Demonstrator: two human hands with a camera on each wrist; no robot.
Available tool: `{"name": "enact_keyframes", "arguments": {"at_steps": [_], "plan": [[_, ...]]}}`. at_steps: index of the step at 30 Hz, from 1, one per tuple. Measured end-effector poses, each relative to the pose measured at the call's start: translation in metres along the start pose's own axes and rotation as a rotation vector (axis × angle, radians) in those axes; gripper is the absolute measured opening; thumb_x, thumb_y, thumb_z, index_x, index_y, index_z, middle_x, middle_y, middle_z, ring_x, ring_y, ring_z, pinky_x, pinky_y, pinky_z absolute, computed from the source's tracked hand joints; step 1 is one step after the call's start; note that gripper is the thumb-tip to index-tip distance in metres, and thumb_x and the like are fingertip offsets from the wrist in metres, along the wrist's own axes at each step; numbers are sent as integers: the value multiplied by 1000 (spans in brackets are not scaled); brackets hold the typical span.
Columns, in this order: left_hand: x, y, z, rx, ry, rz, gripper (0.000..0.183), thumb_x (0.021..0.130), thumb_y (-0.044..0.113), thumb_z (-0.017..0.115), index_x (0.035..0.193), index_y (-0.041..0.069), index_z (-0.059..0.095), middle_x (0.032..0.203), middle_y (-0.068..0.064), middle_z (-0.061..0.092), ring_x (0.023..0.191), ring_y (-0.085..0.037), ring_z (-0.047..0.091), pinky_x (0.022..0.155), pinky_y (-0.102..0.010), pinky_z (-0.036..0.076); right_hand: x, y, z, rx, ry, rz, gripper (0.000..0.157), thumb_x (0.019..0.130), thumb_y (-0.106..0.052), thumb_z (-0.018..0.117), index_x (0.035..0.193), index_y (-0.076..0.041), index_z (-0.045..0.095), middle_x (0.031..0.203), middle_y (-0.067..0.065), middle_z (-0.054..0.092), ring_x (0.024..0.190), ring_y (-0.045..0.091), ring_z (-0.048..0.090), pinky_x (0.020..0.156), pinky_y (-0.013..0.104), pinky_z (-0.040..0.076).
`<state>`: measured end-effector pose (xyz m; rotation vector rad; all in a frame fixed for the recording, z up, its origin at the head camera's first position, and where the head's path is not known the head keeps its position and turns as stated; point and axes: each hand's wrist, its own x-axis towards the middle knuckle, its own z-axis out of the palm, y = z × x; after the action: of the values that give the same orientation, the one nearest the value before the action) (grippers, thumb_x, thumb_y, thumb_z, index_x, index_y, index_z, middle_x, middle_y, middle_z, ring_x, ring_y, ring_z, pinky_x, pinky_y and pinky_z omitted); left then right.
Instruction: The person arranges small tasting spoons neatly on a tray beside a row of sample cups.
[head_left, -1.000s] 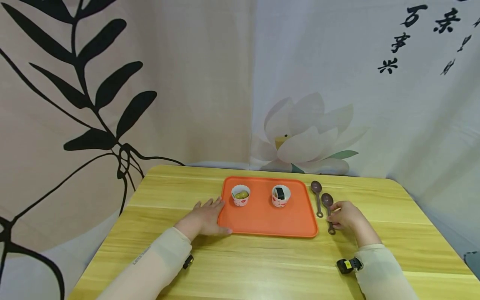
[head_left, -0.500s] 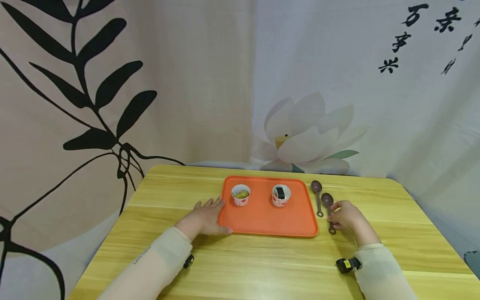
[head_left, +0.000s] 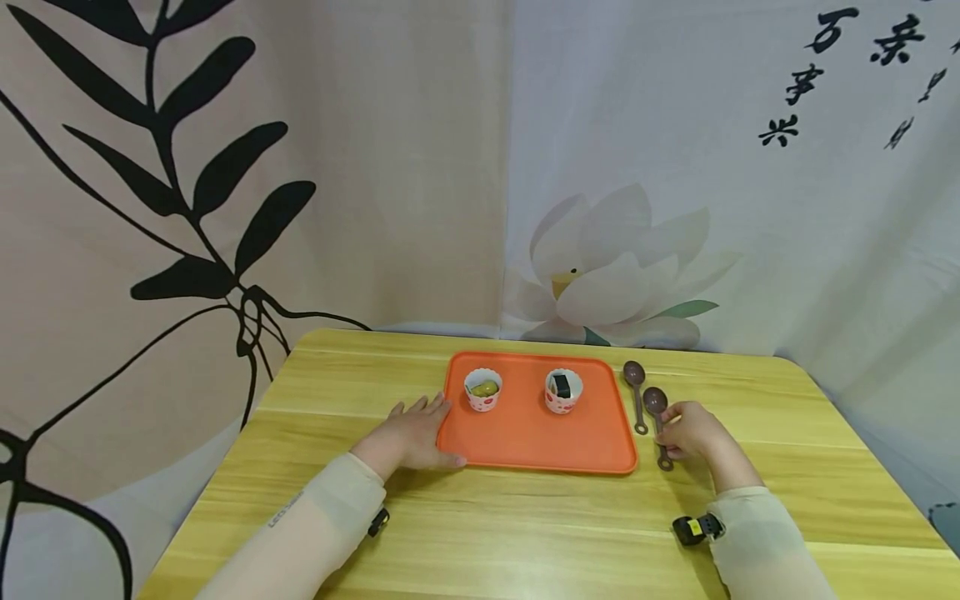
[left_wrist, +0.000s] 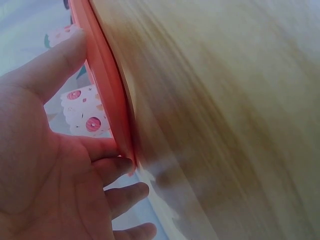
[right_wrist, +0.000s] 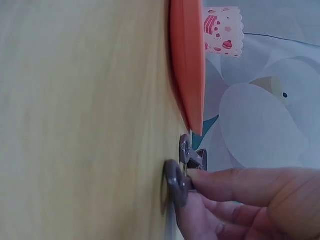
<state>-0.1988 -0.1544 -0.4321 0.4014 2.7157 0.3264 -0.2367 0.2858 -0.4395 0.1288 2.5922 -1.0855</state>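
An orange tray (head_left: 525, 442) lies on the table with two small patterned paper cups on it. The left cup (head_left: 482, 402) holds something yellow-green; the right cup (head_left: 561, 403) holds a black-and-white piece. My left hand (head_left: 408, 437) touches the tray's left edge and near-left corner, fingers spread and fairly straight, as the left wrist view also shows. To the right of the tray lie two brown spoons. My right hand (head_left: 693, 433) pinches the handle of the nearer spoon (head_left: 655, 401) between thumb and fingers. The other spoon (head_left: 633, 374) lies between it and the tray.
The wooden table (head_left: 525, 533) extends to both sides and toward me. Behind its far edge hangs a curtain (head_left: 420, 167) printed with dark leaves, a pale lotus and characters. A small dark device (head_left: 693, 531) is strapped at my right wrist.
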Motion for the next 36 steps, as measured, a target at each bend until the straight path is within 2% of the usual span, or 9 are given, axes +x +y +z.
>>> {"name": "enact_keyframes", "arguments": {"at_steps": [9, 20, 26, 36], "plan": [[1, -1, 1, 12, -3, -10, 105, 85, 66, 66, 159, 5, 24, 166, -11, 19, 151, -38, 19, 118, -60, 13, -1, -1, -1, 17, -8, -16, 33, 87, 5, 68, 112, 14, 49, 84, 16, 61, 62, 17, 61, 59, 30, 58], [1, -2, 2, -10, 16, 17, 105, 84, 65, 68, 158, 3, 26, 165, -13, 20, 149, -40, 21, 117, -62, 14, -5, -2, -3, 115, -30, -11, 32, 90, 7, 66, 115, 15, 48, 85, 16, 64, 64, 17, 62, 61, 31, 58], [1, -2, 2, -11, 15, 15, 105, 84, 65, 68, 158, 4, 26, 165, -13, 20, 150, -40, 21, 117, -62, 14, -11, -4, -7, 133, -30, -37, 35, 91, 5, 65, 119, 16, 47, 88, 16, 66, 65, 17, 61, 60, 33, 56], [-1, -2, 1, -9, 10, 9, 105, 84, 65, 68, 159, 4, 25, 166, -13, 19, 150, -39, 20, 118, -62, 13, -16, -11, -13, 146, -33, -80, 38, 94, 5, 63, 124, 18, 45, 94, 20, 66, 70, 18, 65, 65, 35, 59]]}}
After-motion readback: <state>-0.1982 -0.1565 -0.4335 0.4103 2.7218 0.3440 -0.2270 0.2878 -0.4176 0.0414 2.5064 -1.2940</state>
